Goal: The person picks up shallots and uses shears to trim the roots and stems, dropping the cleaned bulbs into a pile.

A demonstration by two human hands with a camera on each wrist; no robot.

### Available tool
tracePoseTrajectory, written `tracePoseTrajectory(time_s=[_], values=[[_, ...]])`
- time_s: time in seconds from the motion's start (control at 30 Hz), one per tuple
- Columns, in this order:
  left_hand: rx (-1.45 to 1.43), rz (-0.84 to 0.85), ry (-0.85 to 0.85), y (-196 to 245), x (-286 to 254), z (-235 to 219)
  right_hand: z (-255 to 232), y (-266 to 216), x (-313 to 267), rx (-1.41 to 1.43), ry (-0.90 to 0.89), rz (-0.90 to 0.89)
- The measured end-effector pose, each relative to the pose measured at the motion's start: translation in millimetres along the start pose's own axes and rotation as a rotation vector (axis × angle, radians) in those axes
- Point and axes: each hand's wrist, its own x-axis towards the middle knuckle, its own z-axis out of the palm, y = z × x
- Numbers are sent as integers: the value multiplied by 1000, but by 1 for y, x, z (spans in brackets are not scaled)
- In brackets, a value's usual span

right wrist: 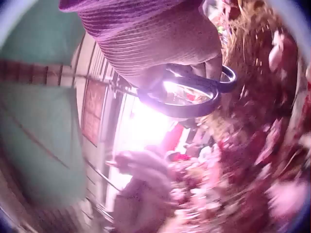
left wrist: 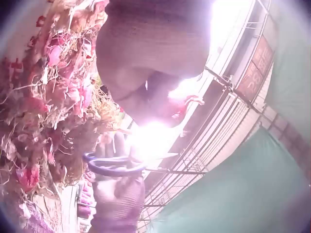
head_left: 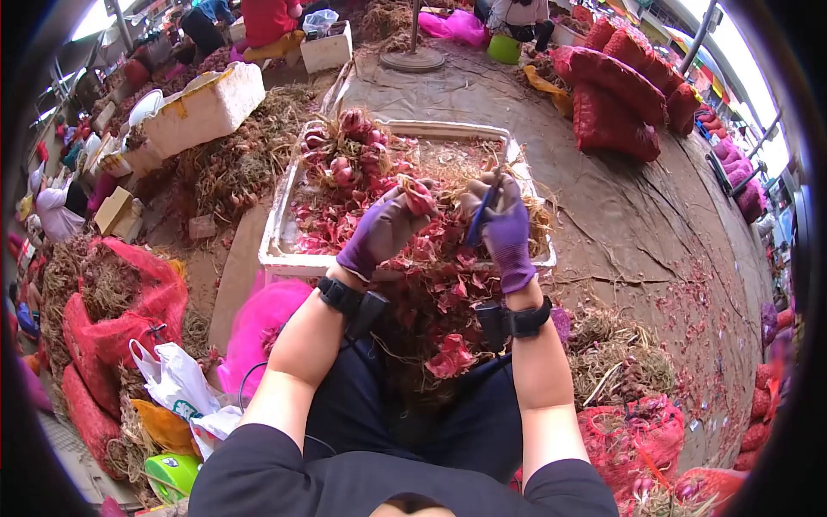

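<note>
My left hand (head_left: 388, 228), in a purple-grey work glove, pinches a red shallot (head_left: 419, 197) above a white foam box (head_left: 274, 237). In the left wrist view the left hand (left wrist: 150, 53) fills the top, and glare covers part of the shallot (left wrist: 179, 104). My right hand (head_left: 504, 226), gloved alike, grips blue-handled scissors (head_left: 481, 215) a short way to the right. In the right wrist view the scissors' handle loops (right wrist: 187, 110) stick out under the right hand (right wrist: 155, 46). Bunched shallots (head_left: 345, 168) lie at the box's far left, over loose red skins (head_left: 332, 228).
Dry stalks (head_left: 620, 358) and a red mesh bag (head_left: 633, 439) sit by my right side. At my left are a pink mesh bag (head_left: 258, 332), a white plastic bag (head_left: 177, 379) and red sacks (head_left: 90, 405). Stuffed red sacks (head_left: 612, 112) stand farther off.
</note>
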Motion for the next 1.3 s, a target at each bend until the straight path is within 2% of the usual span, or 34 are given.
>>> tracePoseTrajectory(time_s=[0.03, 0.07, 0.1, 0.17, 0.2, 0.23, 0.3, 0.37, 0.43, 0.47, 0.5, 0.57, 0.63, 0.7, 0.73, 0.77, 0.83, 0.9, 0.97, 1.03, 1.07, 1.23, 1.3], values=[[4, -9, 11, -1, 1, -4, 7, -3, -3, -16, -80, -82], [154, -3, -25, -3, 4, -13, 12, -8, -9, -135, -112, -198], [155, -2, -23, 0, 2, -4, 14, -8, -13, -133, -113, -198], [238, -98, 125, 9, -4, 26, 19, -8, -17, -212, -241, -86], [252, -105, 219, 3, -5, 22, 29, -4, -19, -53, -200, -164], [252, -105, 220, 3, -5, 18, 27, -2, -19, -53, -200, -163], [323, -174, 51, 4, -4, 13, 22, -1, -19, -149, -176, -26], [430, -185, 88, -2, -3, 20, 21, -6, -19, -65, -172, 41], [540, -195, 126, 2, -2, 30, 20, -10, -18, 159, -91, 142], [587, -214, 171, 6, -2, 35, 18, -15, -20, 233, -69, 253], [634, -234, 216, 10, -3, 40, 18, -14, -21, 233, -69, 253], [616, -223, 218, 13, -1, 48, 18, -8, -22, 569, 7, 320], [590, -204, 224, 15, -1, 52, 16, -6, -18, 587, 13, 309], [700, -194, 299, 18, -2, 51, 8, -8, -14, 584, 93, 247], [694, -189, 303, 18, -3, 41, 4, -11, -8, 556, 105, 204], [779, -127, 337, 17, -4, 24, -6, -20, -2, 420, 16, 208], [862, -57, 382, 23, -4, 14, -7, -28, 1, 269, -10, 179], [997, 24, 436, 30, -4, 14, -4, -18, 0, -96, -156, 61], [973, 36, 473, 35, -6, 24, 1, -20, -10, -317, -332, 270], [952, 68, 470, 37, -6, 22, 8, -18, -16, -586, -412, 109], [944, 60, 478, 38, -6, 21, 10, -22, -18, -688, -435, 174], [909, 61, 435, 34, -6, 19, 14, -26, -20, -678, -464, 111], [854, 47, 418, 33, -5, 19, 14, -16, -18, -757, -381, 43]])
